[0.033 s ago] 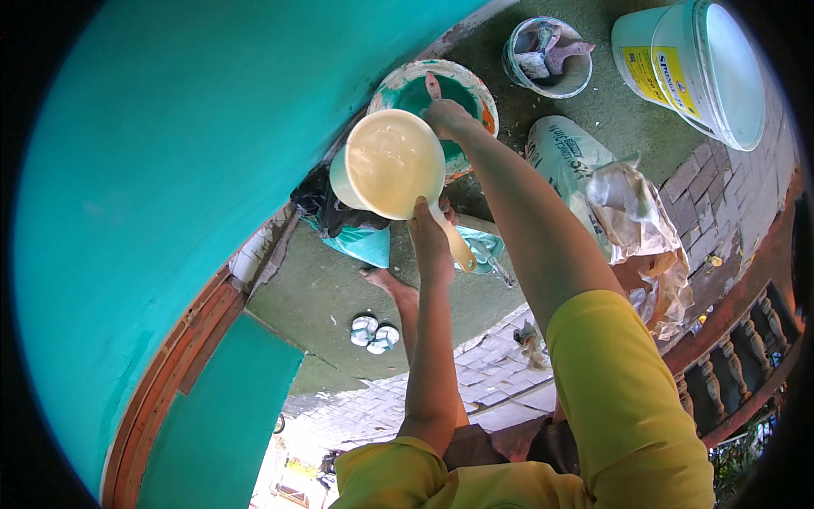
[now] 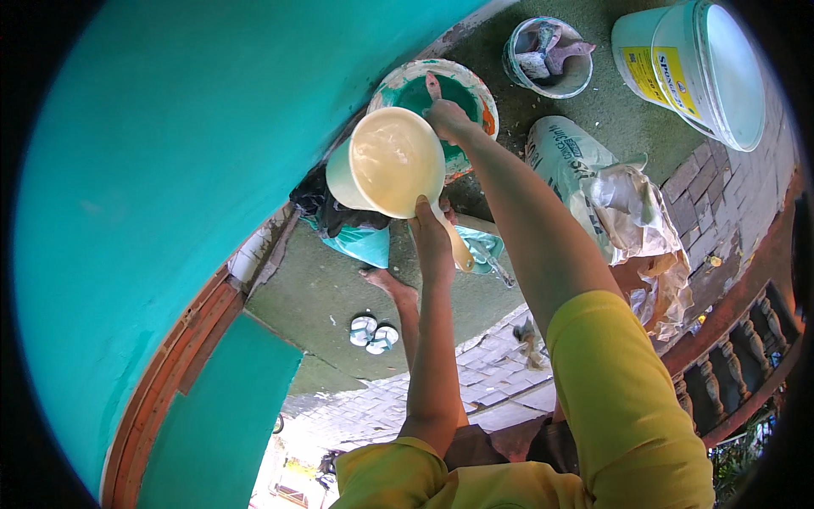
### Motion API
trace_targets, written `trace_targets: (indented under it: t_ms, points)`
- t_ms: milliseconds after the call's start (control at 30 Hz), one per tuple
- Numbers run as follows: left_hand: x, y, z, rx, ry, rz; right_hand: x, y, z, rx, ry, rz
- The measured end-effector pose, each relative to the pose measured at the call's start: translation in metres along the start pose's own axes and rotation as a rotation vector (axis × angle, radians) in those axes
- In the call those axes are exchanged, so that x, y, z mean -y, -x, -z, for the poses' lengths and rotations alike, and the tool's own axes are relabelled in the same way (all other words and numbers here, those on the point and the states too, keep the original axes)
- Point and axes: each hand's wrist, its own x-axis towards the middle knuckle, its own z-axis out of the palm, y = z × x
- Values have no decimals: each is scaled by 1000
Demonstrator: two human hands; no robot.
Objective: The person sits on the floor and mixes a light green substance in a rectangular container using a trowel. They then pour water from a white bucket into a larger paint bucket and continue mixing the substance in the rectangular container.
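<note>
My left hand (image 2: 431,237) is closed round the handle of a cream plastic dipper (image 2: 397,161). Pale, cloudy liquid lies inside the dipper, which is held up and slightly tilted, its outer side showing on the left. Just beyond it, my right hand (image 2: 449,120) grips a paintbrush by its pinkish handle (image 2: 433,86). The bristles are hidden behind the hand. Beneath that hand stands a paint-smeared white bucket (image 2: 485,95) with green paint in it, partly covered by the dipper.
A small pail (image 2: 514,68) of used brushes and a large white bucket (image 2: 636,42) stand beyond. Right of my arm lies a crumpled sack (image 2: 623,199). A teal wall (image 2: 170,127) rises on the left. Slippers (image 2: 373,334) and a paint tray (image 2: 482,250) are on the floor.
The dipper has tipped slightly, and more of its outer side shows on the left. My right hand and the brush look unmoved.
</note>
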Motion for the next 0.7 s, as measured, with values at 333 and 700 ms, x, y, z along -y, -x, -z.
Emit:
trace_targets:
  t_ms: [333,700]
  points:
    - [35,-27,14,-5,-705,-444,-59,-54,-56,-291,-2,211]
    - [3,-6,-24,39,-638,-275,-83,-69,-42,-407,132,284]
